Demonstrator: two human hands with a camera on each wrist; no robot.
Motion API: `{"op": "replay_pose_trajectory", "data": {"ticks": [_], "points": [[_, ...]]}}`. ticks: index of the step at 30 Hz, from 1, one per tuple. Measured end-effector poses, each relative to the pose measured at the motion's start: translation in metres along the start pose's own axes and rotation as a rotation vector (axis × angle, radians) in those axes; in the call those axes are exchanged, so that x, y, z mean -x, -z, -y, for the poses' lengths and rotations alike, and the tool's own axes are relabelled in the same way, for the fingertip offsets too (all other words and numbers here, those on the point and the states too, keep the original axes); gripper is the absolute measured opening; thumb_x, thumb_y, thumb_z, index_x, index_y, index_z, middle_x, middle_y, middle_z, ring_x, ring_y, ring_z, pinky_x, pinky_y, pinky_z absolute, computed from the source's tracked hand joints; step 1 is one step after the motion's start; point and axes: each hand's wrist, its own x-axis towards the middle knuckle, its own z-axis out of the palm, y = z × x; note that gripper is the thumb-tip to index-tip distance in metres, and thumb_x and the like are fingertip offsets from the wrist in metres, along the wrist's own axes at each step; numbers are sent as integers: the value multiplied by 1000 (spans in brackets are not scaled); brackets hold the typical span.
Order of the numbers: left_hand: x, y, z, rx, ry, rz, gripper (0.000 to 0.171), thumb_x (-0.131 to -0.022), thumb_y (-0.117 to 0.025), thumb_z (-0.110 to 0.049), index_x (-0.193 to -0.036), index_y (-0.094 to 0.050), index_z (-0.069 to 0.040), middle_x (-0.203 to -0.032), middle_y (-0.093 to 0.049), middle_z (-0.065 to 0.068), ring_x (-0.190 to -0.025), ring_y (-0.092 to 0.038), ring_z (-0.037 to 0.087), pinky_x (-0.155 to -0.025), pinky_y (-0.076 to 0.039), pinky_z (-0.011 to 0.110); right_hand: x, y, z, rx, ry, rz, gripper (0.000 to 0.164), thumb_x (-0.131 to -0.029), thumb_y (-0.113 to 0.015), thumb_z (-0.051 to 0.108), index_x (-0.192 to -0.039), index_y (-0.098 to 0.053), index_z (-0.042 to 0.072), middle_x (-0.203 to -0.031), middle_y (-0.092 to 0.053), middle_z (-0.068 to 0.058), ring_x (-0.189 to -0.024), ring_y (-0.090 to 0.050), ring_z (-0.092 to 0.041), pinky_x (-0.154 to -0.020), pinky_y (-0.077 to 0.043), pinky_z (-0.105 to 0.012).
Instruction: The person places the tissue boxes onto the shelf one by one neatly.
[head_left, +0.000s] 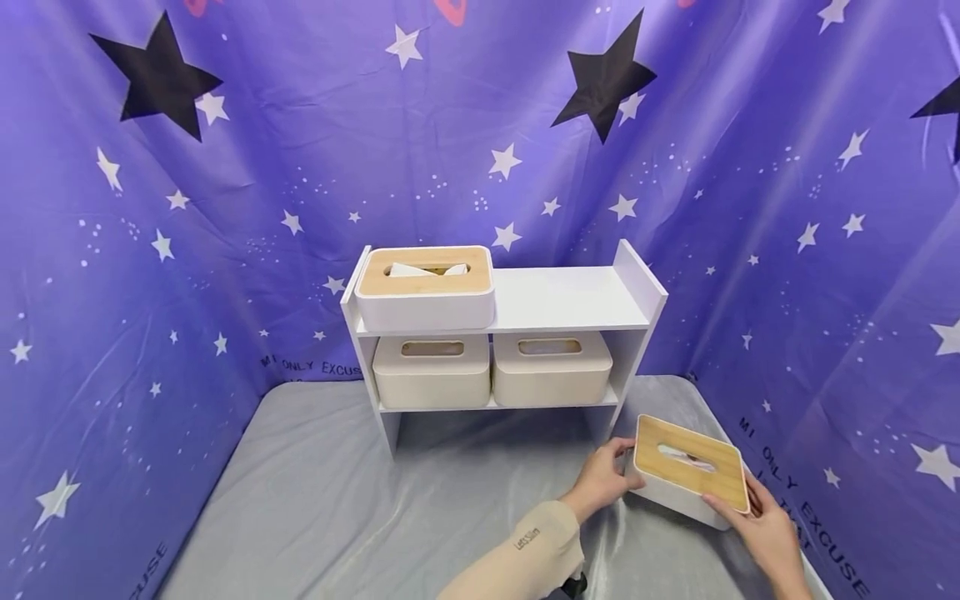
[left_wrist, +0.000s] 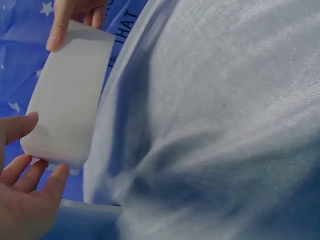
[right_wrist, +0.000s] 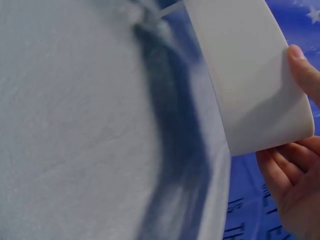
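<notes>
A white tissue box (head_left: 723,482) with a wood-look lid is held between both hands at the lower right of the head view, right of the shelf's front. White tissue shows in its oval slot. My left hand (head_left: 600,482) grips the near-left end, thumb on the front side. My right hand (head_left: 771,532) grips the opposite end, thumb at the front edge and fingers round the end. Both wrist views show the box's plain white side (left_wrist: 70,90), with a thumb on one edge and fingers at the end. Whether the box touches the cloth is hard to tell.
A white two-tier shelf (head_left: 566,296) stands at the back. A similar wood-lidded tissue box (head_left: 427,313) sits on its top left. Two cream tissue boxes, a left one (head_left: 431,387) and a right one (head_left: 553,386), fill the lower tier. Grey cloth (head_left: 322,500) covers the surface; purple starry curtains (head_left: 420,167) surround it.
</notes>
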Motion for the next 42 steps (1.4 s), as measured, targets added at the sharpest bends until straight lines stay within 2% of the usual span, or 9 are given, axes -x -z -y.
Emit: {"op": "replay_pose_trajectory", "data": {"ticks": [6, 9, 11, 13, 14, 18, 24, 33, 42], "points": [[5, 4, -21, -11, -165, -85, 51, -78, -82, -1, -126, -66, -5, -118, -74, 7, -105, -70, 8, -78, -55, 7, 9, 19, 29, 67, -49, -116, 87, -83, -82, 35, -151, -39, 0, -137, -51, -32, -69, -38, 33, -54, -41, -3], [8, 9, -34, -39, -222, -109, 51, -79, -83, -4, -127, -67, -6, -117, -74, 6, -102, -71, 5, -76, -53, 4, 11, 28, 44, 77, -72, -190, 84, -80, -84, 36, -149, -46, 7, -119, -73, 6, -64, -41, 31, -50, -40, -5], [10, 13, -43, -44, -256, -121, 51, -79, -83, -6, -128, -67, -6, -119, -74, 7, -103, -71, 6, -78, -53, 4, 12, 33, 52, 34, -54, -236, 81, -78, -86, 32, -147, -50, 9, -102, -65, 37, -63, -44, 29, -50, -40, -5], [11, 18, -52, -24, -282, -119, 52, -80, -82, -7, -129, -66, -5, -121, -73, 8, -107, -70, 7, -81, -53, 6, 13, 37, 60, -26, -34, -282, 76, -77, -87, 26, -144, -54, 12, -83, -47, 51, -63, -48, 27, -50, -41, -4], [11, 20, -57, -11, -291, -119, 52, -80, -82, -7, -129, -66, -5, -121, -72, 8, -107, -69, 7, -81, -54, 6, 14, 39, 64, -59, -13, -301, 74, -77, -87, 21, -143, -55, 11, -80, -46, 53, -64, -49, 28, -50, -41, -2], [15, 28, -72, 55, -317, -121, 52, -80, -82, -6, -130, -66, -5, -121, -72, 8, -108, -67, 2, -78, -53, 5, 20, 46, 78, -139, 23, -347, 69, -75, -87, 9, -139, -61, 15, -79, -52, 48, -68, -52, 26, -56, -41, 2], [23, 43, -91, 112, -430, -136, 52, -80, -82, -7, -130, -66, -5, -121, -72, 11, -106, -69, 4, -77, -54, 7, 28, 62, 102, -138, 39, -340, 72, -77, -84, 6, -142, -57, 22, -103, -59, 37, -81, -53, 24, -65, -43, 5], [32, 70, -133, 18, -656, -194, 56, -80, -82, -10, -131, -63, -2, -127, -70, 10, -115, -67, 8, -81, -54, 7, 32, 85, 142, -168, 172, -412, 74, -75, -82, -7, -140, -59, 19, -118, -63, 25, -88, -58, 17, -74, -44, 5], [44, 98, -159, 71, -743, -199, 57, -80, -82, -9, -133, -62, -2, -132, -67, 12, -120, -65, 13, -83, -55, 9, 39, 93, 177, -219, 361, -472, 74, -72, -79, -16, -137, -61, 13, -129, -66, 14, -96, -62, 10, -80, -46, 3]]}}
